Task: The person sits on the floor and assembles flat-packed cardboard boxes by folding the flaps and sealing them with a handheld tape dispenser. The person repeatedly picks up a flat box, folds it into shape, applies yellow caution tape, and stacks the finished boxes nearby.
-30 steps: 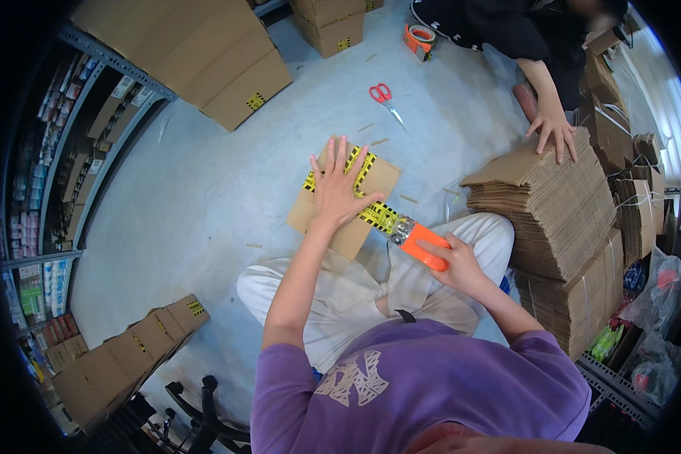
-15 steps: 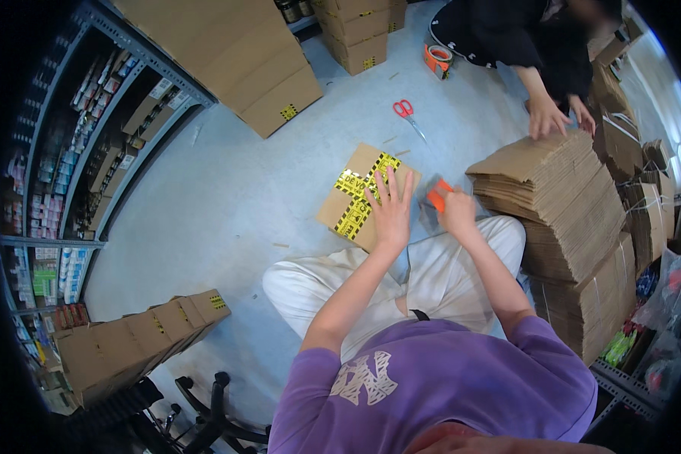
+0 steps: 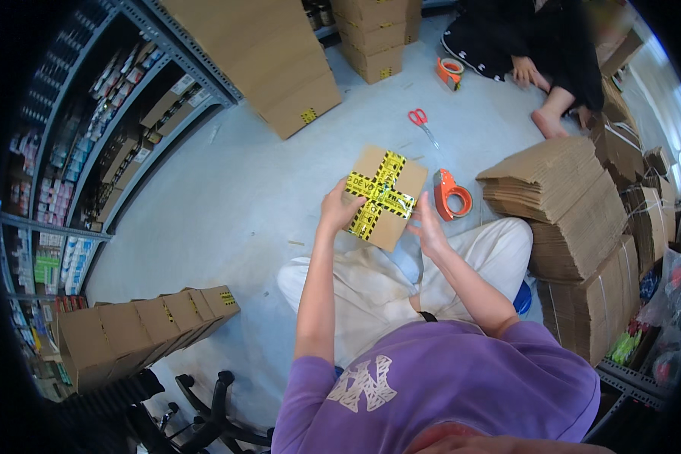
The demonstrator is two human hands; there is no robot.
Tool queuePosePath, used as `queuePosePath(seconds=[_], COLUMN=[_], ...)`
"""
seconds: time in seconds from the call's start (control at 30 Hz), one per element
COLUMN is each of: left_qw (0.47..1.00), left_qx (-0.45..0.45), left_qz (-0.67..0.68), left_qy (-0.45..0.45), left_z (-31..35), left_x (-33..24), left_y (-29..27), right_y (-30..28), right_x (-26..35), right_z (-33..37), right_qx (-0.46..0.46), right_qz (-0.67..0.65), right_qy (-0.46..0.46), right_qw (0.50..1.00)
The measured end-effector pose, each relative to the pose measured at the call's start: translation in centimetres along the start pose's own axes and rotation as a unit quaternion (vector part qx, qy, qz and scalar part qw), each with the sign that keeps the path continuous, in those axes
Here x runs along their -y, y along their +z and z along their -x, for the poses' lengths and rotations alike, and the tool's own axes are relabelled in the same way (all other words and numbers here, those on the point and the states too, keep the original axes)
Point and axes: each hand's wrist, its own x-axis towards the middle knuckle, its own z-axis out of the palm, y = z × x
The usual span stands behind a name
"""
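A small cardboard box (image 3: 407, 175) with yellow-and-black tape crossed over its top is in front of my lap. My left hand (image 3: 339, 209) grips its left edge, thumb on top and the other fingers hidden. At the box's right edge is my right hand (image 3: 430, 233), open, with fingers stretched out along the side and the thumb close to the corner. An orange tape dispenser (image 3: 442, 189) lies on the floor right of the box. Beyond the box lie red-handled scissors (image 3: 419, 117).
Flattened cardboard (image 3: 541, 178) is stacked at my right. A row of closed boxes (image 3: 151, 325) stands at left, near a chair base (image 3: 218, 405). Shelves (image 3: 113, 144) line the left side. Another person's hand (image 3: 528, 72) is at far right, near a second tape dispenser (image 3: 449, 73).
My right hand has let go of the tape dispenser, now on the floor, and moved to the box. My left hand shifted from the box's top to its left edge. The other person's hands left the cardboard stack.
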Motion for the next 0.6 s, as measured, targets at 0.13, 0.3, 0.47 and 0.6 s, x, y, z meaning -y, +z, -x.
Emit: queuePosePath(seconds=[0.13, 0.3, 0.47, 0.6], left_qw=[0.963, 0.931, 0.841, 0.825], left_qx=[-0.152, -0.083, -0.015, -0.096], left_qz=[0.148, 0.346, 0.521, 0.524], left_qy=[0.166, -0.079, -0.145, -0.187], left_z=[3.1, 8.5, 7.9, 5.8], left_x=[-1.8, 8.2, 9.6, 6.5], left_y=[-4.7, -2.7, 0.4, -3.0], right_y=[0.0, 1.6, 1.1, 7.6], right_x=[1.3, -0.6, -6.7, -1.4], right_z=[-2.4, -6.1, -11.6, -9.5], right_qx=[0.072, 0.192, 0.197, 0.211], right_qz=[-0.080, 0.059, 0.136, 0.136], right_qy=[-0.064, 0.063, 0.065, 0.086], right_qw=[0.992, 0.978, 0.969, 0.964])
